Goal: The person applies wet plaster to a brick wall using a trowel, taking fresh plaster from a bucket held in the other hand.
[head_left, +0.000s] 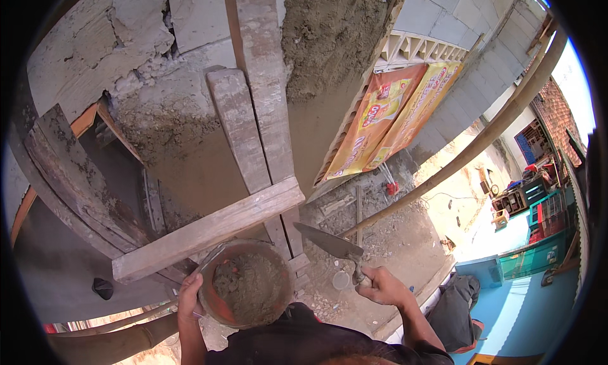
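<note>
Mortar sits in a round bucket, just below a wooden plank. The left hand grips the bucket's left side, fingers partly hidden; the right hand has its fingers closed around a trowel's handle, blade pointing up-left.

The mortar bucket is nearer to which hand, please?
Left: the left hand holds the mortar bucket at its left side; the right hand, gripping a trowel, is apart from it to the right.
</note>
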